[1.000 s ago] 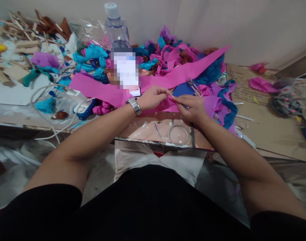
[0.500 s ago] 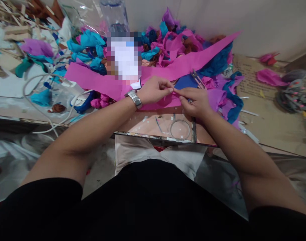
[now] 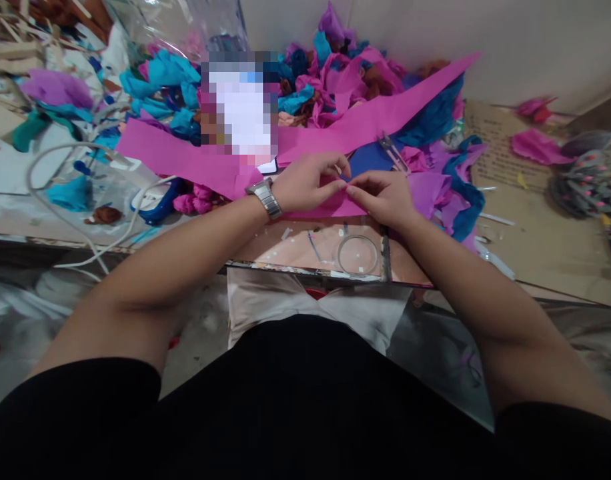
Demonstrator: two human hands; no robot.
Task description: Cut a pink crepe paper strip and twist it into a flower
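Observation:
Both hands meet over a long pink crepe paper strip (image 3: 355, 130) that bends across the worktable. My left hand (image 3: 308, 183), with a metal watch (image 3: 266, 198) at its wrist, pinches the pink paper between thumb and fingers. Close against it, my right hand (image 3: 385, 197) has thumb and forefinger closed on the same paper; the exact spot gripped is tiny and partly covered by the fingertips. Just beyond the right hand lie small snips (image 3: 393, 152) on a blue piece (image 3: 370, 160). A phone (image 3: 243, 113), blurred out, rests on the strip behind my left hand.
Crumpled crepe paper (image 3: 345, 80) in pink, blue and purple is heaped along the wall. A white cable (image 3: 33, 173) loops at the left beside a blue tape dispenser (image 3: 158, 200). A clear ring (image 3: 357, 255) lies near the table edge. Cardboard (image 3: 535, 220) covers the right side.
The right hand's fingers have shifted from a curled grip to a flatter pinch, thumb toward the left hand. The left fingers have lifted slightly. The whole view has moved a little.

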